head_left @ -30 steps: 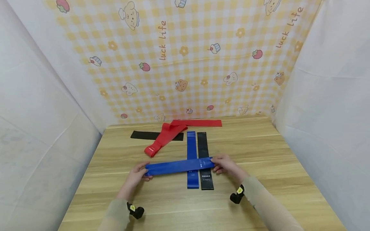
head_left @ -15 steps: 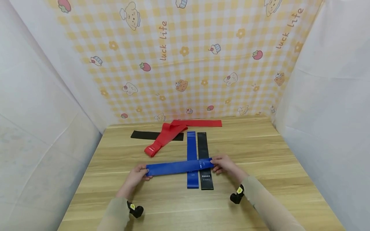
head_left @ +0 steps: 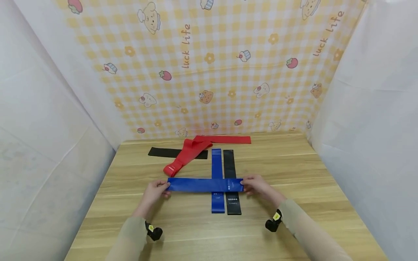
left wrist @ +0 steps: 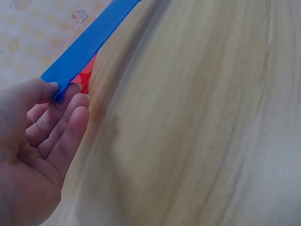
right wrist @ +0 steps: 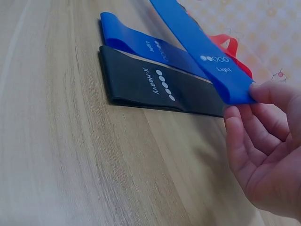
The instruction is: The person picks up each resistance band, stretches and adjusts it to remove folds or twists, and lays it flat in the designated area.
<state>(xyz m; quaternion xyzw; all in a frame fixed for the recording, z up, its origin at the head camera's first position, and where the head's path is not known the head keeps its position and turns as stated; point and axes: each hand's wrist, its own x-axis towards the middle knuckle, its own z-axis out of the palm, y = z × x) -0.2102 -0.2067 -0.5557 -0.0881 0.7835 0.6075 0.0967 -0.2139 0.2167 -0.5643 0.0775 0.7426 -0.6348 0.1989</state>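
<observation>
A blue resistance band (head_left: 196,185), printed "Light" near its right end, stretches flat between both hands. My left hand (head_left: 152,194) pinches its left end between thumb and fingers; the left wrist view shows the folded end of the blue band (left wrist: 87,44) there. At the other end my right hand (head_left: 259,186) pinches the printed end. In the right wrist view the held band is raised above the table. It crosses over a second blue band (head_left: 217,205) and a black "X-Heavy" band (head_left: 233,206), which lie side by side, running away from me.
Behind them a red band (head_left: 187,154) lies twisted across another black band (head_left: 160,152), its far part (head_left: 232,139) reaching right along the table's back edge. A checked cloth (head_left: 209,72) hangs behind the wooden table (head_left: 202,235), with white sheets at both sides.
Both hands still pinch the blue band. Its left end has moved up and slightly right in the head view, so the band now lies almost level across the other two bands.
</observation>
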